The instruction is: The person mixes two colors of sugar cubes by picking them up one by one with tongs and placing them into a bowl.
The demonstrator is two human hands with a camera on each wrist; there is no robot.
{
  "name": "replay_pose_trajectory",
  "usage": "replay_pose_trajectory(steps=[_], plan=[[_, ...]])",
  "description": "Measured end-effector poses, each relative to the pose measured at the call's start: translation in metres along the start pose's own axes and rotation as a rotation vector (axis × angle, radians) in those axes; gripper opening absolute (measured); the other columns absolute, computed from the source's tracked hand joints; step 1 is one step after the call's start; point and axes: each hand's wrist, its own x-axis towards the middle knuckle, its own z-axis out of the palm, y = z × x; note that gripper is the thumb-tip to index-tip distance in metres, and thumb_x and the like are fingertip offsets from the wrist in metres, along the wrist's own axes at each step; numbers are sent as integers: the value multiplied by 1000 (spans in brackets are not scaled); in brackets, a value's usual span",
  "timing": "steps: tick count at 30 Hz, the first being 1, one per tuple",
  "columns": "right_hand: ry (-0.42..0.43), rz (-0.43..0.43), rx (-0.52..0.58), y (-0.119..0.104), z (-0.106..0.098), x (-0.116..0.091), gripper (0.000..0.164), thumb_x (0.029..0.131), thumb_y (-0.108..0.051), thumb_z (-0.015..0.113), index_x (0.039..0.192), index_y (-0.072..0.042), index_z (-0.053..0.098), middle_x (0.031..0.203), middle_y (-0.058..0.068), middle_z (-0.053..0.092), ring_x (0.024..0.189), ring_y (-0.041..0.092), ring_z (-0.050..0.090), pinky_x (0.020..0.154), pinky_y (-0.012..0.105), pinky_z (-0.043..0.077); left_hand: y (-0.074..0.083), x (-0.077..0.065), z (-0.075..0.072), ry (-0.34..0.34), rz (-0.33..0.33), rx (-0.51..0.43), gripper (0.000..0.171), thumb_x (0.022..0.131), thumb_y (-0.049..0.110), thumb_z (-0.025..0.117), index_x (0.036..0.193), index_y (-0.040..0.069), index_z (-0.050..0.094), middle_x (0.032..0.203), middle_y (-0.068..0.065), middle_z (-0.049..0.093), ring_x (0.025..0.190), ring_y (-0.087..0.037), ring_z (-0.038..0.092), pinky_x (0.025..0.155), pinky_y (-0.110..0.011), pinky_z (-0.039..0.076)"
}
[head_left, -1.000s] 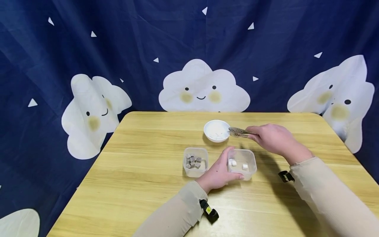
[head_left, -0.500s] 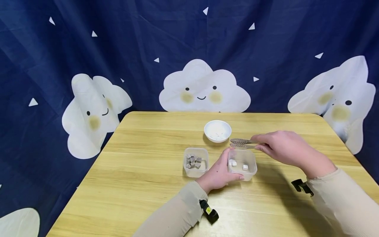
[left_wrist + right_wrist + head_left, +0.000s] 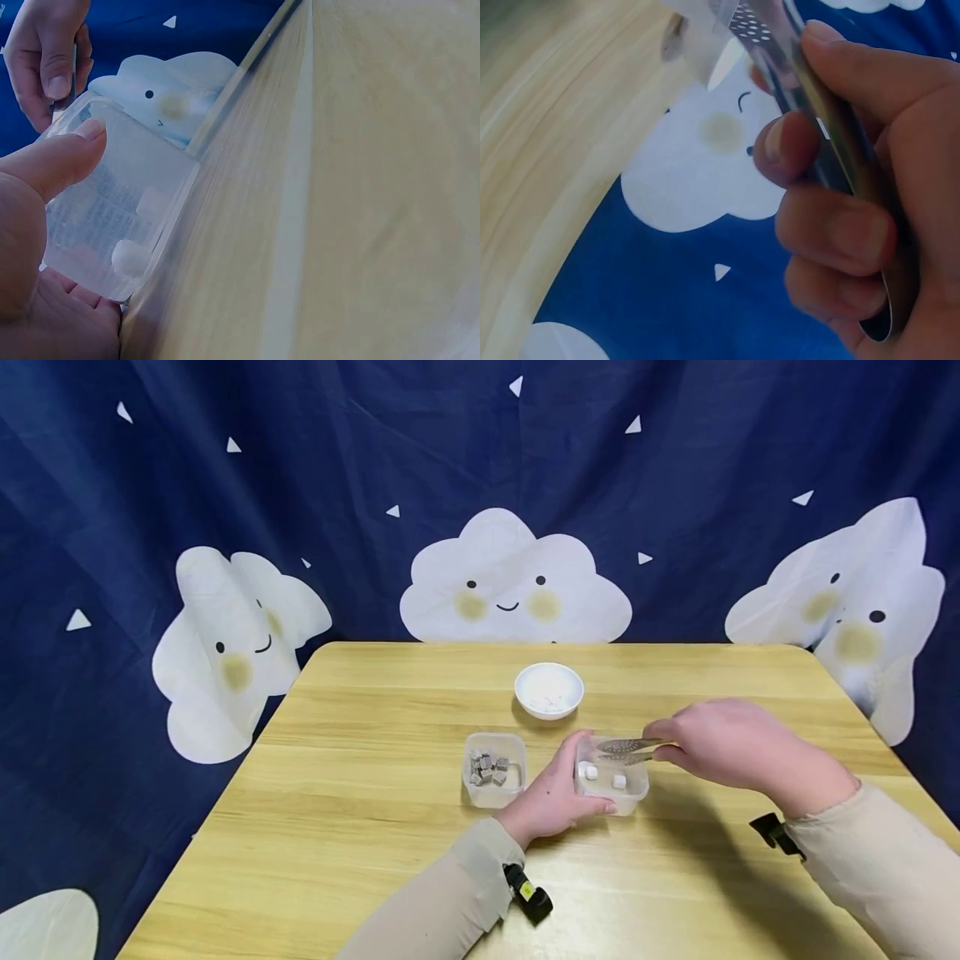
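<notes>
Head view: near a white bowl, the left hand clasps a clear box of white cubes, while the right hand grips tongs, tips parted at the box's opening. Only the right wrist view shows the tongs' bent end under curled fingers; the left wrist view, the thumb along the box's side.

Head view from above, looking forward and down, 2 tilted wrist close-ups, left sharing the held container with head, right sharing the tongs with head
</notes>
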Motion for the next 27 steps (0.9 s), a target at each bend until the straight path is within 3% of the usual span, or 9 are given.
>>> replay_pose_trajectory(steps=[8,17,23,27], plan=[[-100,4,-35,-17,-7,10,29,87,-27,76,72,-32,52,60,-15,43,52,8,40,47,34,35,-2,1,-1,-9,17,0,104,80,33,88,157,36,18,154,9,40,135,-9,42,115,-36,31],[-197,33,-68,-28,-7,23,29,88,-26,76,70,-29,53,62,-12,47,55,11,44,50,38,42,-2,1,-1,-9,22,-10,106,79,32,89,159,29,19,153,7,40,132,-9,44,114,-35,32],[-208,30,-66,-30,-6,24,29,89,-27,77,71,-29,54,63,-11,47,55,11,44,51,38,43,-1,0,-1,-8,4,-30,106,79,30,89,158,34,19,152,7,41,128,-8,47,112,-34,34],[-167,33,-55,-28,-8,20,32,89,-30,77,70,-29,51,61,-12,44,54,10,42,49,37,40,1,-1,-2,-10,3,-25,106,79,30,89,158,33,19,152,8,41,131,-8,44,113,-34,32]])
